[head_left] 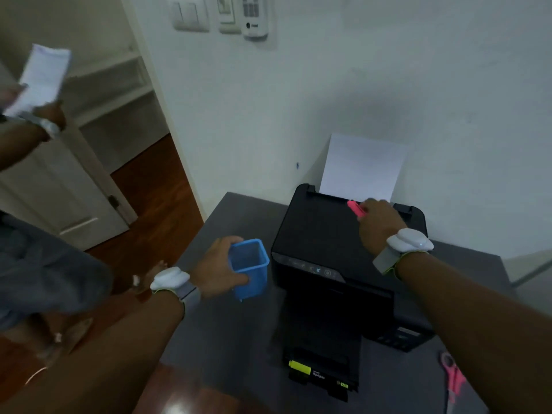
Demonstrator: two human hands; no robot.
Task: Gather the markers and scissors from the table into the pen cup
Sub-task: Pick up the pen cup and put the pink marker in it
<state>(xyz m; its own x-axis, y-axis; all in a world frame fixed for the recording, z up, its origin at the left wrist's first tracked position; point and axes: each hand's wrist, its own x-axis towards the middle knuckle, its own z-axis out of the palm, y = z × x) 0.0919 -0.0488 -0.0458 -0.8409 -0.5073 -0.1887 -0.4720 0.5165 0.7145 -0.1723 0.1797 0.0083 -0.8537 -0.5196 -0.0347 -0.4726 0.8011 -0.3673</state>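
Pen cup [249, 265], a blue square plastic container with an open top, is held upright in the left hand [219, 265] just above the grey table [227, 330], immediately left of the black printer [337, 264]. The left fingers wrap around the cup's near and left walls, gripping it closed; the cup interior appears empty, though its bottom is dim. The right hand [378, 225] is over the rear of the printer's top, its fingers closed around a pink marker [357, 209], one end of which projects from the fist toward the left, close to the paper feed slot. White paper [363, 168] stands upright in that rear feed slot, leaning toward the wall. Pink-handled scissors [454, 376] lie flat on the table at the lower right, partly hidden by the right forearm. On the printer's extended front tray lies a black highlighter [316, 372] with a yellow-green section at its left end; it is blurred, so cap detail cannot be resolved. Both wrists carry white devices on grey straps. At the upper left, another person's hand [47, 115] holds a white sheet [41, 77], well apart from the table. Switch plates [191, 16] are mounted on the wall above.
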